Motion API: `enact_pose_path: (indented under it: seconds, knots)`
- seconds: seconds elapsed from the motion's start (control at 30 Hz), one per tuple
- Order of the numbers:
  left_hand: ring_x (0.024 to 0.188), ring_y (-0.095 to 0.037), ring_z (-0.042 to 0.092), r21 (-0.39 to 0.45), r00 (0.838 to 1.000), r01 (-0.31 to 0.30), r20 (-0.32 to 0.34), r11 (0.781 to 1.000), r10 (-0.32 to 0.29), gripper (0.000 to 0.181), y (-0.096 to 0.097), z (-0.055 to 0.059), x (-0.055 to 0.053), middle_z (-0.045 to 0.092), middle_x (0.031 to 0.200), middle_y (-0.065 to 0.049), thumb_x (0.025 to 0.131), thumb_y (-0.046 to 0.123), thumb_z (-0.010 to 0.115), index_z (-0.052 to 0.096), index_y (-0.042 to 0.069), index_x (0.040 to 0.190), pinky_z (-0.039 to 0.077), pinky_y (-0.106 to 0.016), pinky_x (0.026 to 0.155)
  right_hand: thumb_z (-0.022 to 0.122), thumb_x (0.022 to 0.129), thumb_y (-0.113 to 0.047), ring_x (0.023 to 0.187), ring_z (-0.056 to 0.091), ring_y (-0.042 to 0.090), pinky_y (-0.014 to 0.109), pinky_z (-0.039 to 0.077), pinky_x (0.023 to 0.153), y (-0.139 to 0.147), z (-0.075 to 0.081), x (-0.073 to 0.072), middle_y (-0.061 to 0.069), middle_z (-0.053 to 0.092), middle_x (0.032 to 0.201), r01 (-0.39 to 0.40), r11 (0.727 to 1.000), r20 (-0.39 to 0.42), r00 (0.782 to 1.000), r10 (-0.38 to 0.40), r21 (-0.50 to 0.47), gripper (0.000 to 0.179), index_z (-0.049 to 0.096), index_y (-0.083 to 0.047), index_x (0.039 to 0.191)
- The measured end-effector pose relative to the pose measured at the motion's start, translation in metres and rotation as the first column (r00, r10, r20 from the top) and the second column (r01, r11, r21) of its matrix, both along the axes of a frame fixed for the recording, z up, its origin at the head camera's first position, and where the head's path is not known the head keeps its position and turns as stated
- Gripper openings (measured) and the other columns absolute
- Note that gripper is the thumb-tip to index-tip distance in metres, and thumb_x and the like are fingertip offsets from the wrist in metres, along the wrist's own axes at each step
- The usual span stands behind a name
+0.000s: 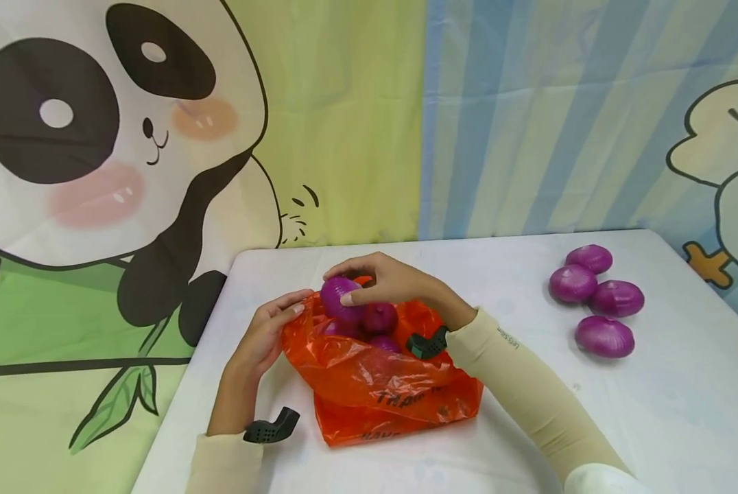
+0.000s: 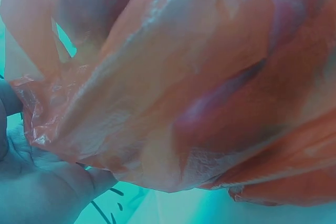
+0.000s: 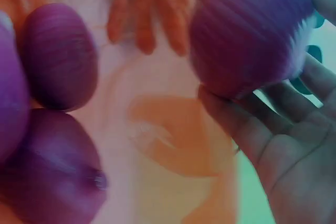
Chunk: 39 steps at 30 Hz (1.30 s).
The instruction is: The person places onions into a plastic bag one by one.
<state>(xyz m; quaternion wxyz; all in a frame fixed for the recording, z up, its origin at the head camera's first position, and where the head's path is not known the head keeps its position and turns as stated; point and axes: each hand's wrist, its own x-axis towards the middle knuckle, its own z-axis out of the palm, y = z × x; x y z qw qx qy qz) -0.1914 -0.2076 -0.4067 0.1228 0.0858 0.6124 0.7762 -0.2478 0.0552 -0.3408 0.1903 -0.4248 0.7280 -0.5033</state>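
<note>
An orange-red plastic bag (image 1: 394, 391) with dark printing stands on the table, its mouth facing up and several purple onions (image 1: 379, 319) inside. My left hand (image 1: 264, 337) pinches the left rim of the bag between thumb and fingers. Over the mouth, my right hand (image 1: 390, 278) grips one purple onion (image 1: 337, 296), thumb on the near side and fingers around the far side. The right wrist view shows this held onion (image 3: 249, 32) apart from the onions (image 3: 58, 59) in the bag. Thin orange plastic (image 2: 142, 93) fills most of the left wrist view.
Several more purple onions (image 1: 605, 337) lie grouped on the right side of the white table (image 1: 498, 274). Behind the table hangs a printed cloth (image 1: 344, 123) with a panda. Each wrist carries a small black camera mount (image 1: 272, 427).
</note>
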Motion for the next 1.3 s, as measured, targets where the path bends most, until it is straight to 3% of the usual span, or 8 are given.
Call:
enact_pose_path:
  seconds: [0.1,0.27,0.47,0.53,0.83,1.3]
  knots:
    - [0.108,-0.019,0.063,0.003,1.0,0.004,-0.002,1.0,-0.004,0.041,0.0,0.0,-0.001,0.064,0.119,-0.003,0.101,0.008,0.05,0.046,-0.007,0.139,0.051,-0.033,0.091,0.068,0.092,-0.022,0.113,0.058,0.014,0.033,0.052,0.091,-0.003,-0.008,0.0,-0.002,0.06,0.128,-0.064,0.994,0.005,0.998,0.064,0.086,0.046,0.058,-0.012,0.135]
    - [0.11,-0.019,0.061,-0.009,1.0,0.013,-0.01,1.0,-0.014,0.041,0.002,0.0,-0.003,0.062,0.122,-0.004,0.102,0.009,0.049,0.045,-0.007,0.139,0.05,-0.033,0.093,0.069,0.091,-0.03,0.118,0.053,0.009,0.03,0.047,0.097,-0.008,-0.018,0.002,-0.007,0.056,0.133,-0.078,0.979,-0.004,0.997,0.08,0.188,0.047,0.058,-0.019,0.135]
    - [0.11,-0.02,0.062,-0.025,1.0,0.005,0.003,1.0,-0.005,0.041,0.004,-0.002,-0.002,0.062,0.123,-0.005,0.101,0.013,0.052,0.046,-0.004,0.138,0.051,-0.035,0.092,0.07,0.091,-0.028,0.113,0.057,0.013,0.028,0.05,0.092,-0.006,-0.028,0.004,-0.004,0.056,0.131,-0.093,0.97,0.017,0.996,0.092,0.224,0.048,0.057,-0.02,0.137]
    - [0.109,-0.021,0.062,-0.02,1.0,0.005,0.008,1.0,-0.005,0.041,0.004,-0.003,-0.002,0.062,0.123,-0.006,0.101,0.013,0.052,0.047,-0.004,0.138,0.051,-0.035,0.092,0.069,0.091,-0.027,0.111,0.057,0.016,0.028,0.051,0.09,-0.004,-0.03,0.004,-0.003,0.055,0.131,-0.093,0.973,0.006,0.996,0.094,0.213,0.048,0.056,-0.019,0.137]
    - [0.107,-0.021,0.064,-0.024,0.999,-0.015,0.037,1.0,0.016,0.036,-0.002,-0.003,0.001,0.064,0.12,-0.004,0.101,0.011,0.052,0.052,0.0,0.135,0.052,-0.036,0.09,0.067,0.093,-0.027,0.127,0.049,0.028,0.045,0.041,0.104,0.0,-0.03,0.008,-0.001,0.055,0.136,-0.084,0.988,-0.116,0.988,0.1,0.133,0.047,0.057,-0.013,0.136]
    - [0.107,-0.019,0.064,0.024,1.0,-0.005,0.012,1.0,0.004,0.03,-0.002,-0.003,-0.001,0.065,0.119,-0.004,0.1,0.01,0.053,0.058,0.003,0.129,0.051,-0.034,0.09,0.063,0.095,-0.012,0.126,0.05,0.034,0.053,0.037,0.106,0.024,-0.027,0.009,0.019,0.056,0.133,-0.08,0.997,-0.047,0.996,0.081,0.013,0.043,0.054,0.001,0.134]
